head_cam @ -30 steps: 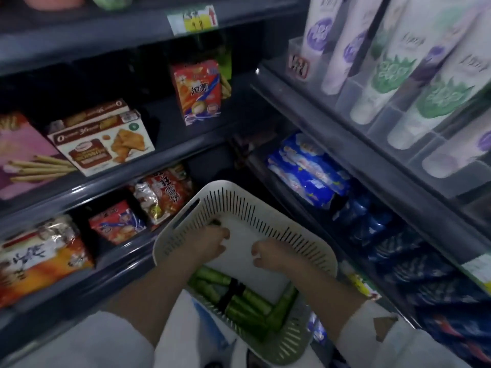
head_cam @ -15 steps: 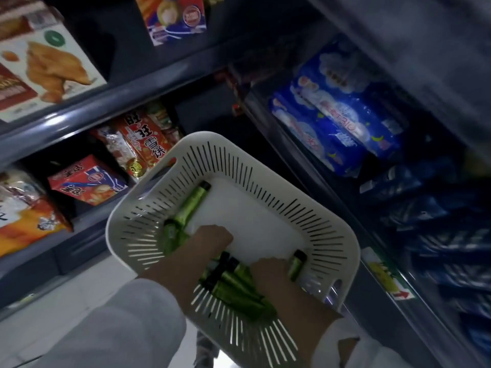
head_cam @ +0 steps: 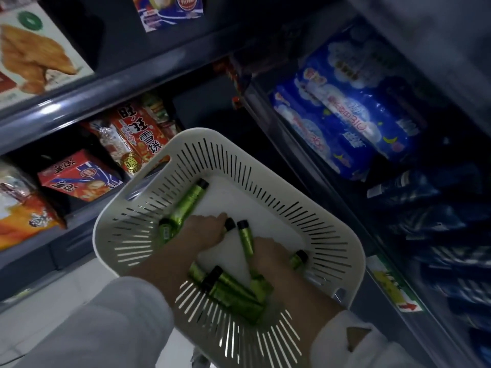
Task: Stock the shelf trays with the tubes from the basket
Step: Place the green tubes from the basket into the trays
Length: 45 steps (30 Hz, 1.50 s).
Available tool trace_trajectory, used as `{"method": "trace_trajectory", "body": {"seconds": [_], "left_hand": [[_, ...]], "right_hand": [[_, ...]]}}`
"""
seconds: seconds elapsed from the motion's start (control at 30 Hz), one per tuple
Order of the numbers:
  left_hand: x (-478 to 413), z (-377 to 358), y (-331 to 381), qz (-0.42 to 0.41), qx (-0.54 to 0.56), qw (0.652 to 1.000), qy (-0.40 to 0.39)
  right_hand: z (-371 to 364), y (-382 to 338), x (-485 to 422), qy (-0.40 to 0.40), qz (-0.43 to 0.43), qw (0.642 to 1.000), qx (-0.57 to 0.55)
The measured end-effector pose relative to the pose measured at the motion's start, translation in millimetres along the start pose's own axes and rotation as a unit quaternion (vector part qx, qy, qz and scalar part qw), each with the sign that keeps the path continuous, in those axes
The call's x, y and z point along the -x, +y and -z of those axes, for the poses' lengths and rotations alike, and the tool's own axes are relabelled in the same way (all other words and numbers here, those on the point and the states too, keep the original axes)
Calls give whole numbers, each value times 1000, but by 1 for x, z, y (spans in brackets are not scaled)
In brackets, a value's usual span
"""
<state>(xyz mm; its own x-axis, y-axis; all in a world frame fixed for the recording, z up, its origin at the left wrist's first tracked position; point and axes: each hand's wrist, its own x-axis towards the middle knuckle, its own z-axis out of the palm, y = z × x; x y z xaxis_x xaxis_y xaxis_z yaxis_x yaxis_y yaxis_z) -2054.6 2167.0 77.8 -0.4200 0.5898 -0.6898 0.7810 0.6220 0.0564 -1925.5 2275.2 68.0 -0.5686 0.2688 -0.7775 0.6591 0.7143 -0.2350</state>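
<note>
Loose tubes (head_cam: 233,290) shifted in basket (head_cam: 265,166); left hand (head_cam: 204,232) grips capped tube (head_cam: 229,224); right hand (head_cam: 269,258) seemingly grips another tube (head_cam: 245,236).

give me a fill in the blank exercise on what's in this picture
1. The left hand and the right hand are both inside the white slotted ____.
2. The green tubes have ____ caps.
3. The soft packs to the right of the hands are mostly ____.
Missing words: basket; black; blue.
</note>
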Motion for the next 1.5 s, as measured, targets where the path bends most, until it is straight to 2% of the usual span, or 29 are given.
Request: {"method": "trace_trajectory", "body": {"seconds": [0.2,0.37,0.43,0.57,0.67,0.77,0.83,0.93,1.03,1.2,1.33,1.5], "left_hand": [[11,22,-5,7,161,987,13],[37,44,-9,-20,140,987,-73],[48,53,-12,-32,128,989,-74],[75,83,-16,-47,116,992,-14],[107,117,-12,-51,103,991,64],[142,152,-8,-58,140,979,137],[164,174,-4,-88,158,971,153],[195,205,0,-142,197,957,159],[225,228,6,-186,264,918,230],[275,268,29,-245,390,805,375],[316,302,66,-298,395,728,474],[358,337,134,-365,405,664,512]], "right_hand": [[15,-9,5,7,-29,990,-136],[27,-12,26,34,-76,979,-187],[32,-14,41,67,-71,973,-210],[54,-23,90,149,-65,957,-239],[69,-31,124,212,-37,927,-307],[92,-40,161,293,-26,890,-347],[110,-45,186,346,-20,887,-304],[131,-49,221,392,-2,860,-326],[149,-50,255,459,7,822,-337],[177,-54,324,582,45,750,-312],[198,-49,384,669,67,680,-293],[214,-22,460,750,67,594,-283]]}}
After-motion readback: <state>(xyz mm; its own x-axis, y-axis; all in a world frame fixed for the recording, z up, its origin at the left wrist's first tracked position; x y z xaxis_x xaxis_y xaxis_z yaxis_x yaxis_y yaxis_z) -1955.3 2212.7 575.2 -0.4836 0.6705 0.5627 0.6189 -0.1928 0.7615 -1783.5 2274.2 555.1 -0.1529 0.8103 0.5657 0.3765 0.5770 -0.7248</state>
